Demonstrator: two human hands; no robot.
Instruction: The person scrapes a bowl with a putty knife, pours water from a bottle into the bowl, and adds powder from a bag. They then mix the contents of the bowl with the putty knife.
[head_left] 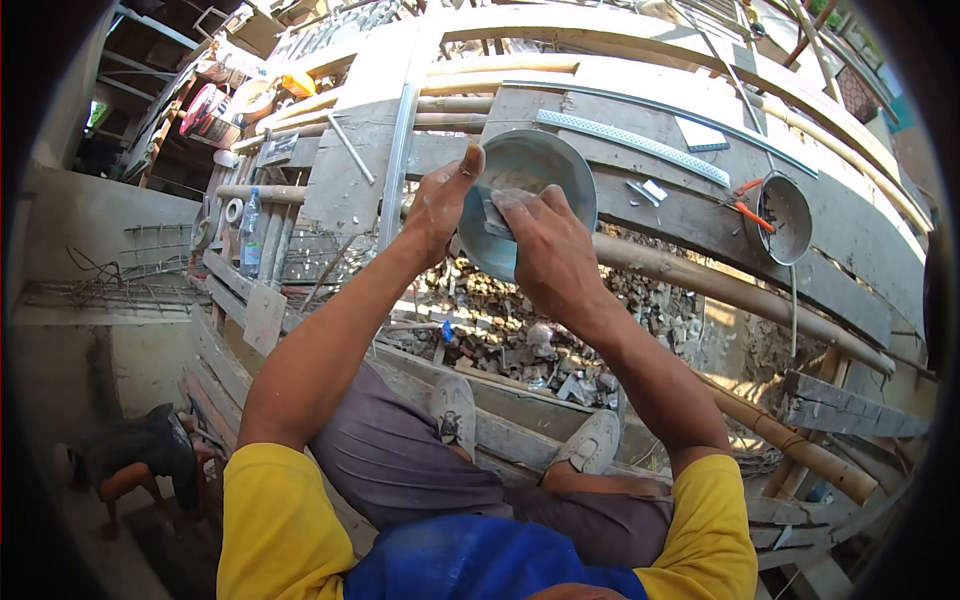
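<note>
A round grey-blue bowl [555, 158] is in front of me, with pale, wet-looking paste inside. My left hand [438, 205] grips the bowl at its left rim, thumb pointing up and the other fingers mostly hidden. My right hand [552, 245] reaches over the near rim and is closed on a small flat scraper [496, 216], whose blade sits against the paste. The scraper's handle is hidden in the fingers. Both hands are smeared with pale dust.
Weathered planks [670, 215] and bamboo poles [690, 280] form a scaffold over rubble [520, 340]. A bucket [780, 218] with an orange-handled tool stands right. Perforated metal strips [630, 147], a water bottle [250, 235] and paint buckets [212, 118] lie around. Another person [140, 455] bends lower left.
</note>
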